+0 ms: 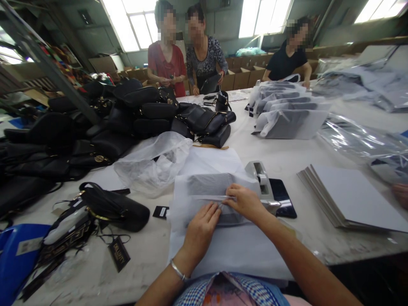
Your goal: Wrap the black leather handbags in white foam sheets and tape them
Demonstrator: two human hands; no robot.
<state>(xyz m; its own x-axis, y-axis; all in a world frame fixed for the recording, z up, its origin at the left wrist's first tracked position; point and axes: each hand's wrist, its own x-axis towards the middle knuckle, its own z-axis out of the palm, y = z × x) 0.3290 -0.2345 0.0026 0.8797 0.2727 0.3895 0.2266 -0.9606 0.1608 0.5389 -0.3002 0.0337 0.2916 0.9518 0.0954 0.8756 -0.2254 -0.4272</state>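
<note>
A dark bag (208,185) lies wrapped in thin white tissue paper (181,242) on the table in front of me. My left hand (204,223) rests flat on the wrapped bag, its fingers stretched out near the paper's overlapping edge. At that same edge, the thumb and fingers of my right hand (240,202) pinch together on the paper. Just behind my right hand stands a grey tape dispenser (259,174), with a black phone (283,197) beside it. A black tag (160,212) sticks out at the left of the paper.
Black bags (111,123) are heaped at the left, with one small bag (117,208) nearer me. Wrapped bags (287,123) stand at the back right, before a stack of grey boards (357,195). Clear plastic (156,161) lies behind the paper. Three people stand across the table.
</note>
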